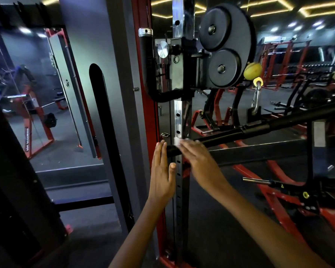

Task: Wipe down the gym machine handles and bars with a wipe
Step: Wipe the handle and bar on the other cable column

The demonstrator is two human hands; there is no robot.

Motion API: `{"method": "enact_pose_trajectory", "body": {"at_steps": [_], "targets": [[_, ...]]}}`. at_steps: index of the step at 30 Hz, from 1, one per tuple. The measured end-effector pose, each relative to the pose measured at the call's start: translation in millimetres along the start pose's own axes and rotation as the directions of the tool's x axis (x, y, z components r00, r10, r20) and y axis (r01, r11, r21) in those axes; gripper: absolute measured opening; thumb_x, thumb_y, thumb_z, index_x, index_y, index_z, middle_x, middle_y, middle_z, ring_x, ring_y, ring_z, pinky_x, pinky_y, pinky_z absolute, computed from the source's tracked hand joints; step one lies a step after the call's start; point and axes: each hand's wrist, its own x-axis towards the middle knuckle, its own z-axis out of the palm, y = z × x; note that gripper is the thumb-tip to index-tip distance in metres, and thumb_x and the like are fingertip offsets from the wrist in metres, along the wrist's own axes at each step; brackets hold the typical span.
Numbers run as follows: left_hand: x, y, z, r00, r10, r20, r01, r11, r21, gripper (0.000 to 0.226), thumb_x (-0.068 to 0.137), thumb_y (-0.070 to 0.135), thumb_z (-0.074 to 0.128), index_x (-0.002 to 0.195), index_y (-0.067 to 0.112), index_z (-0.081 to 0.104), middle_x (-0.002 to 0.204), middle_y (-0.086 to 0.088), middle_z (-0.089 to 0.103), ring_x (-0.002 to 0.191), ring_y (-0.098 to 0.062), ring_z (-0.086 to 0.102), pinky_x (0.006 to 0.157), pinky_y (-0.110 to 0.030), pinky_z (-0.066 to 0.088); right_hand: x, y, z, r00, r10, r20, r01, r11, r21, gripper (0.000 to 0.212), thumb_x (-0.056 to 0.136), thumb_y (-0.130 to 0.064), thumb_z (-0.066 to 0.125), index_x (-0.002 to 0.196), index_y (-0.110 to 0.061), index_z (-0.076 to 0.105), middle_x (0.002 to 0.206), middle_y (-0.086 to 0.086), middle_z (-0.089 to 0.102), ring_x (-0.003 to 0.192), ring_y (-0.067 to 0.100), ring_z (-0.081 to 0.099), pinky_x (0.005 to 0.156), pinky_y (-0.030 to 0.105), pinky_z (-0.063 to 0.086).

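A long black bar [259,126] runs from the chrome upright post [179,120] toward the right edge. My right hand [197,157] lies over its near end with straight fingers, pressing a small white wipe [176,141] against the bar; the hand is blurred. My left hand [161,171] is held flat with straight fingers just left of the bar's end, beside the post, and holds nothing. A curved black handle [147,60] with a chrome cap is mounted on the post above.
Two black pulley discs [224,47] and a yellow ball stop [252,71] with a carabiner hang at the upper right. A red frame column [143,105] stands behind the post. Red and black machines fill the floor at right; a mirror panel stands at left.
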Motion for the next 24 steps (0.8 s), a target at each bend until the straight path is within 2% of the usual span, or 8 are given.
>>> {"method": "enact_pose_trajectory", "body": {"at_steps": [2,6,9,12,14,16,20,24], "targets": [[0,-2,3,1.000,-0.014,0.022,0.014,1.000,0.003,0.081,0.095,0.067,0.007,0.155,0.013,0.014,0.163,0.004,0.005,0.150,-0.009,0.003,0.121,-0.049,0.017,-10,33,-10,0.984,0.157,-0.085,-0.157,0.988,0.007,0.050,0.080,0.011,0.038,0.125,-0.002,0.055,0.130,0.015,0.055,0.125,0.030,0.049,0.107,0.046,0.035],[0,0,13,0.998,-0.025,0.053,0.025,1.000,0.002,0.079,0.094,0.068,0.005,0.154,0.018,0.011,0.161,0.011,0.001,0.149,-0.006,0.000,0.122,-0.044,0.012,-11,56,-18,0.829,0.527,-0.188,-0.524,0.849,0.068,0.054,0.082,0.015,0.045,0.132,-0.002,0.048,0.138,0.014,0.047,0.130,0.029,0.042,0.107,0.044,0.038],[4,4,21,0.998,-0.036,0.051,0.035,0.999,0.019,0.084,0.092,0.072,0.003,0.154,0.015,0.012,0.160,0.008,0.002,0.148,-0.001,-0.003,0.122,-0.034,0.008,3,11,2,0.936,0.334,-0.110,-0.330,0.943,0.052,0.043,0.089,-0.002,0.031,0.126,0.000,0.053,0.131,0.018,0.052,0.121,0.030,0.051,0.101,0.041,0.045],[9,6,26,0.999,-0.040,0.031,0.038,0.997,0.066,0.089,0.091,0.073,0.001,0.153,0.011,0.018,0.160,0.001,0.010,0.146,0.003,-0.002,0.120,-0.027,0.006,5,5,11,0.998,0.062,0.018,-0.062,0.998,0.005,0.040,0.087,0.004,0.041,0.124,0.002,0.056,0.131,0.019,0.053,0.126,0.032,0.047,0.104,0.045,0.039],[11,5,27,0.999,-0.038,0.028,0.036,0.994,0.101,0.087,0.092,0.071,0.001,0.153,0.012,0.020,0.160,0.002,0.012,0.145,0.005,-0.003,0.121,-0.029,0.005,0,42,0,0.996,0.084,0.007,-0.084,0.996,-0.039,0.050,0.085,0.007,0.029,0.127,-0.001,0.053,0.137,0.016,0.048,0.131,0.029,0.041,0.108,0.041,0.029],[14,4,28,0.998,-0.035,0.042,0.030,0.992,0.120,0.082,0.093,0.069,0.001,0.153,0.015,0.019,0.157,0.008,0.011,0.144,0.007,-0.005,0.122,-0.031,0.005,-13,90,-18,0.963,0.264,-0.052,-0.267,0.962,-0.065,0.061,0.080,0.019,0.034,0.135,-0.005,0.045,0.144,0.011,0.040,0.137,0.028,0.033,0.112,0.040,0.029],[20,7,34,0.999,-0.003,0.045,-0.005,0.986,0.166,0.073,0.095,0.067,0.001,0.151,0.022,0.014,0.156,0.010,0.009,0.145,0.005,-0.005,0.120,-0.026,-0.001,-16,124,-33,0.795,0.580,-0.178,-0.584,0.811,0.032,0.070,0.078,0.022,0.045,0.141,-0.006,0.037,0.148,0.012,0.034,0.138,0.029,0.029,0.110,0.042,0.034],[27,9,42,1.000,0.000,0.022,-0.006,0.967,0.255,0.081,0.094,0.068,0.000,0.153,0.016,0.021,0.160,0.004,0.016,0.148,-0.004,0.002,0.120,-0.026,-0.002,0,82,-3,0.983,0.184,-0.016,-0.185,0.982,-0.034,0.057,0.078,0.021,0.048,0.132,0.001,0.048,0.138,0.017,0.046,0.130,0.031,0.042,0.106,0.044,0.038]]}}
